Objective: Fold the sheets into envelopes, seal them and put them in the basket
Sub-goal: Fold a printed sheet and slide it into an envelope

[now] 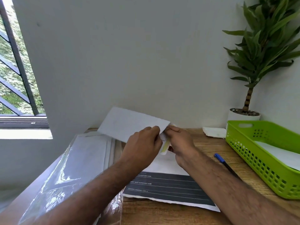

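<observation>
The left hand (142,143) pinches the envelope (129,124) up off the desk (211,146), so the right hand (180,142) can pinch its yellowish seal strip (165,146), seemingly for sealing. The basket (243,153) sits near, within reach.

We could not read the form (170,185); our left hand (142,143) hid part of the envelope (129,124); the basket (259,168) ran off-frame

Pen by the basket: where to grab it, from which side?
Pinch the pen mid-barrel from above, gripping across its width. It lies flat and diagonal on the table, basket close on its right, so a side approach looks cramped.
</observation>
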